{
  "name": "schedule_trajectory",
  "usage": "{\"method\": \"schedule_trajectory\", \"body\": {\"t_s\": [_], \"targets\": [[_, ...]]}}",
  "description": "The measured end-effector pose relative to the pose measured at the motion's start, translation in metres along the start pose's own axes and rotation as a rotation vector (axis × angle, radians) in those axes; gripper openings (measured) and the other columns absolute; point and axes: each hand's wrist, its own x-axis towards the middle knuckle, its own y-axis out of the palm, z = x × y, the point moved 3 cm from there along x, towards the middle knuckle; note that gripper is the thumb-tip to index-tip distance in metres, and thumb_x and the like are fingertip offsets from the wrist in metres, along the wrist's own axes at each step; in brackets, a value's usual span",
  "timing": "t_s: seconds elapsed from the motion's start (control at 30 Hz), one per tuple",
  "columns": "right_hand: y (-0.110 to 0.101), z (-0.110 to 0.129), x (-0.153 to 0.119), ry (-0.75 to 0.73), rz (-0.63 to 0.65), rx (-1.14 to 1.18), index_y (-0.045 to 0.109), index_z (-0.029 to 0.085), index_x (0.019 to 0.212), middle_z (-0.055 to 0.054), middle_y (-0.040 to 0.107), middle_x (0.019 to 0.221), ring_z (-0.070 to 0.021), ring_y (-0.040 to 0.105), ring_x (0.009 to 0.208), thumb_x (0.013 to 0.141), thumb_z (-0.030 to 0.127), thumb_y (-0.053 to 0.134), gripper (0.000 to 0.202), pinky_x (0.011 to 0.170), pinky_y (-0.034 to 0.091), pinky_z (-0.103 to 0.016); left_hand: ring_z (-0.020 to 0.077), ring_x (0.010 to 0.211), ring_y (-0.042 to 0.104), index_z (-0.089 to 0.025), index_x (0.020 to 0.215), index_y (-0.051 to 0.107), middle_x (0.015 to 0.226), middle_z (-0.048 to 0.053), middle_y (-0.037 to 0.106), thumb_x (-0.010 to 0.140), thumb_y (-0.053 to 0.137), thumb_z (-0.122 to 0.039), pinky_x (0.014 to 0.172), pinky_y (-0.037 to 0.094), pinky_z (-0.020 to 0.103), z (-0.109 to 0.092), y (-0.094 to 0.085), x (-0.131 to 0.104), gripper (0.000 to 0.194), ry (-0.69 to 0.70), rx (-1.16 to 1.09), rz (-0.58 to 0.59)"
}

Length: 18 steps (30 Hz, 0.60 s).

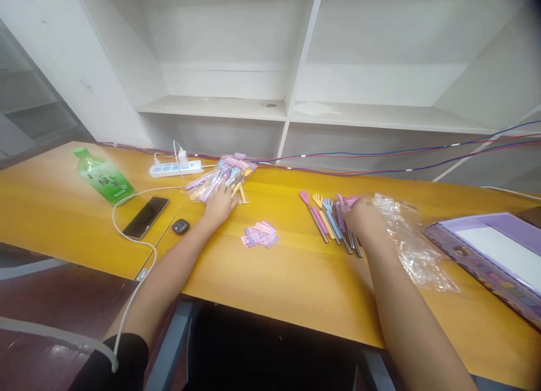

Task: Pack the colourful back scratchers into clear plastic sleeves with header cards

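Observation:
My left hand [220, 204] lies with fingers stretched over a pile of back scratchers in clear plastic sleeves [230, 174]. On the right, unwrapped back scratchers form a row: a pink one [315, 217], a yellow one [324, 217] and a blue one [333, 219], with a purple one [339, 210] beside them. My right hand [364, 216] is closed at the row's right end, around a back scratcher whose pink head [350, 201] shows by the fingers. Its fingertips are mostly hidden. Small printed cards [260, 234] lie in a loose stack between my hands.
Crumpled clear plastic sleeves [408, 241] lie right of my right hand, near an open purple box [486, 256]. To the left are a green bottle [103, 176], a phone [146, 217], a black earbud case [181, 226], a power strip [175, 168] and a white cable [115, 216].

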Motion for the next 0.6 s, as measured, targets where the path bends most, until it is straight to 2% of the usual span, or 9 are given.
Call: {"method": "schedule_trajectory", "body": {"t_s": [0.07, 0.13, 0.3, 0.5, 0.6], "targets": [[-0.004, 0.006, -0.007, 0.018, -0.033, -0.037, 0.061, 0.002, 0.127, -0.033, 0.066, 0.119, -0.0394, 0.069, 0.103, 0.100, 0.056, 0.046, 0.063, 0.086, 0.050, -0.046, 0.0410, 0.123, 0.052, -0.014, 0.120, 0.065, 0.123, 0.021, 0.063, 0.095, 0.060, -0.025, 0.105, 0.043, 0.052, -0.001, 0.004, 0.001, 0.028, -0.008, 0.046, 0.040], [-0.009, 0.017, -0.013, 0.000, -0.045, -0.031, 0.063, 0.006, 0.124, -0.030, 0.065, 0.123, -0.0383, 0.069, 0.103, 0.102, 0.051, 0.043, 0.055, 0.085, 0.050, -0.045, 0.0409, 0.123, 0.053, -0.013, 0.123, 0.064, 0.124, 0.022, 0.062, 0.095, 0.060, -0.024, 0.104, 0.043, 0.051, 0.001, 0.005, 0.003, 0.030, -0.019, 0.064, 0.045], [-0.012, 0.037, -0.025, -0.084, -0.077, 0.055, 0.067, 0.012, 0.111, -0.022, 0.069, 0.115, -0.0313, 0.067, 0.098, 0.101, 0.037, 0.044, 0.036, 0.082, 0.047, -0.038, 0.0380, 0.122, 0.057, -0.009, 0.127, 0.061, 0.130, 0.024, 0.058, 0.093, 0.062, -0.022, 0.104, 0.045, 0.046, 0.007, 0.008, 0.008, 0.037, -0.057, 0.063, 0.060], [-0.009, 0.048, -0.032, -0.159, -0.123, 0.139, 0.066, 0.017, 0.095, -0.015, 0.072, 0.101, -0.0275, 0.064, 0.092, 0.097, 0.034, 0.048, 0.025, 0.075, 0.042, -0.035, 0.0375, 0.115, 0.063, -0.005, 0.122, 0.063, 0.119, 0.024, 0.066, 0.086, 0.061, -0.021, 0.098, 0.049, 0.043, 0.005, 0.011, 0.011, 0.039, -0.108, 0.186, 0.117], [-0.006, 0.051, -0.033, -0.196, -0.148, 0.182, 0.065, 0.018, 0.093, -0.015, 0.072, 0.101, -0.0268, 0.063, 0.090, 0.096, 0.033, 0.049, 0.022, 0.074, 0.041, -0.034, 0.0361, 0.108, 0.065, -0.009, 0.115, 0.066, 0.114, 0.021, 0.069, 0.086, 0.060, -0.024, 0.094, 0.051, 0.042, 0.000, 0.007, 0.011, 0.033, -0.104, 0.145, 0.089]]}}
